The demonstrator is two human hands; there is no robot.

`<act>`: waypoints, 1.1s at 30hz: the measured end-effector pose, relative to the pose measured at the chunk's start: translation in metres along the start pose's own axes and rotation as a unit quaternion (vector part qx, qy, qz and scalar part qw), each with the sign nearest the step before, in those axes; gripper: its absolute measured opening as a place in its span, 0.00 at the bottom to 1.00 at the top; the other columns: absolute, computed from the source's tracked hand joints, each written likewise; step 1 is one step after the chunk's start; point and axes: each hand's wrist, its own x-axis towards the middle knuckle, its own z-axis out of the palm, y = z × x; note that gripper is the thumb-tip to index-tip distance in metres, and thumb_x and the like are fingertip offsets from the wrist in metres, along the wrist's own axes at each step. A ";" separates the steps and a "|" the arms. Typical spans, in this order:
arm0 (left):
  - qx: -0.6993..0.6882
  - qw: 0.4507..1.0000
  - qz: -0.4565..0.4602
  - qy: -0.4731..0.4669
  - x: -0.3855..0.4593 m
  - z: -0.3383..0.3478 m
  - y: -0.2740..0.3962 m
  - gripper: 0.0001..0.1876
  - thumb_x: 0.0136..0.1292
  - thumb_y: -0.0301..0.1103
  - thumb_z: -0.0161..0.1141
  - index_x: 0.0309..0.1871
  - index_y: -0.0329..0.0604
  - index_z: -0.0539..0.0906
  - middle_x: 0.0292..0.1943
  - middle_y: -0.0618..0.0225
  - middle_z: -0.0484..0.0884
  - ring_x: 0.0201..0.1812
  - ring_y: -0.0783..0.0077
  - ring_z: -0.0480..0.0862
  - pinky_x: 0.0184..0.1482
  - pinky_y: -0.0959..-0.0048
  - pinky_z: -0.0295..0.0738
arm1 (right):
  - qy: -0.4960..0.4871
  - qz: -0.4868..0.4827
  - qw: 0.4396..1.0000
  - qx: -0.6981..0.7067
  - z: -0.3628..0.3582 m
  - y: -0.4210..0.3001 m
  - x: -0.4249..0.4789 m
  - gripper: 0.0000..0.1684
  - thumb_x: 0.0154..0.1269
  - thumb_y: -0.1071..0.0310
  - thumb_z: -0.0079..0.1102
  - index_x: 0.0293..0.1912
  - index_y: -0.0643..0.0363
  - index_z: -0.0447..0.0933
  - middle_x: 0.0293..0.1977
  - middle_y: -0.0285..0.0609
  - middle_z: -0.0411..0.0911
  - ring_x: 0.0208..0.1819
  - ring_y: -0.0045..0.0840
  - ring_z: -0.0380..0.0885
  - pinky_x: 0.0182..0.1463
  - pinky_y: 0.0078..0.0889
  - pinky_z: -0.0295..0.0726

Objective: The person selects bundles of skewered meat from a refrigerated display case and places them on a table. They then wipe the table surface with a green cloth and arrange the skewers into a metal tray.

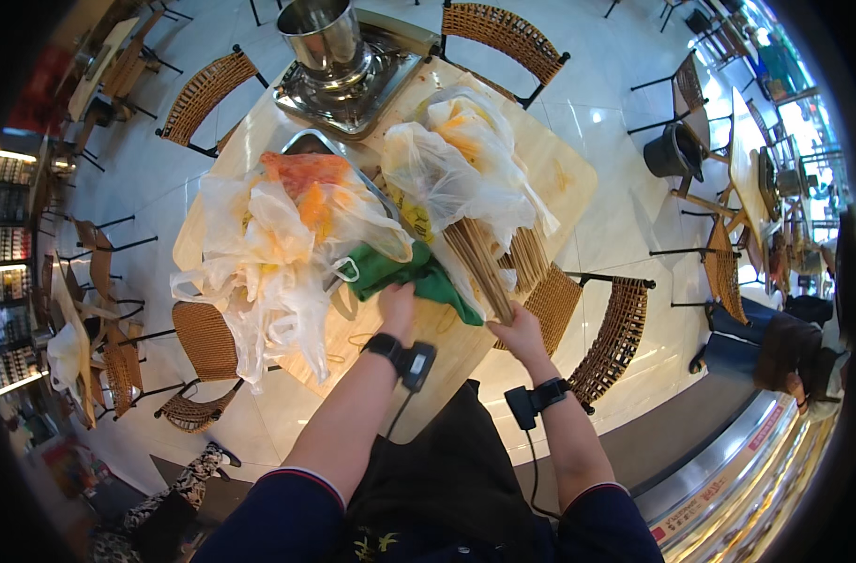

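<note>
My right hand [523, 333] grips the near ends of a bundle of thin wooden skewers [478, 264] at the table's right edge. Their far ends run under a bunched translucent plastic bag [428, 165]. More skewers [528, 257] poke out of the bags just to the right. A crumpled green cloth [438, 281] lies in front of my left hand [397, 304], which holds its near edge; the fingertips are hidden in the folds. To the left of that hand, a heap of plastic bags with orange-red stains [280, 253] droops over the table edge.
A steel pot [322, 39] stands on a metal tabletop stove [368, 88] at the far side of the wooden table [565, 158]. Behind the bags shows a metal tray [312, 143]. Woven chairs [611, 338] surround the table. Rubber bands [333, 357] lie near my left wrist.
</note>
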 end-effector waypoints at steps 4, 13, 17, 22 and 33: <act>0.072 0.996 0.029 0.033 -0.017 -0.038 -0.046 0.14 0.57 0.38 0.59 0.34 0.33 0.80 0.25 0.59 0.81 0.30 0.61 0.81 0.34 0.64 0.72 | 0.055 -0.022 0.992 -0.109 -0.030 -0.005 0.015 0.24 0.50 0.57 0.65 0.43 0.62 0.73 0.30 0.55 0.79 0.34 0.47 0.79 0.37 0.43 0.77; 0.137 0.945 0.297 0.016 -0.044 0.073 0.053 0.21 0.57 0.39 0.66 0.46 0.34 0.75 0.37 0.63 0.78 0.37 0.69 0.78 0.41 0.73 0.73 | 0.158 -0.055 0.971 -0.169 -0.033 -0.024 0.055 0.32 0.48 0.54 0.69 0.48 0.62 0.69 0.43 0.50 0.76 0.47 0.43 0.75 0.49 0.44 0.74; 0.021 0.972 0.234 0.027 -0.005 0.098 0.069 0.33 0.53 0.42 0.69 0.54 0.29 0.68 0.52 0.52 0.73 0.50 0.59 0.75 0.52 0.66 0.69 | 0.236 -0.156 0.946 -0.161 -0.056 -0.014 0.091 0.34 0.53 0.53 0.65 0.53 0.64 0.67 0.49 0.53 0.72 0.53 0.44 0.69 0.56 0.47 0.67; -0.150 0.976 0.075 -0.143 -0.017 0.123 0.110 0.36 0.57 0.44 0.66 0.61 0.27 0.64 0.56 0.57 0.73 0.53 0.66 0.76 0.55 0.70 0.69 | 0.115 -0.104 0.986 -0.052 -0.047 -0.010 0.149 0.40 0.57 0.49 0.61 0.58 0.70 0.61 0.50 0.65 0.70 0.51 0.53 0.70 0.55 0.47 0.69; -0.306 0.922 -0.068 -0.226 -0.022 0.112 0.126 0.19 0.57 0.28 0.64 0.50 0.29 0.74 0.43 0.58 0.80 0.41 0.65 0.82 0.38 0.66 0.79 | -0.170 -0.019 0.900 0.401 -0.005 -0.047 0.114 0.33 0.49 0.70 0.70 0.55 0.60 0.68 0.48 0.39 0.75 0.47 0.25 0.75 0.51 0.28 0.75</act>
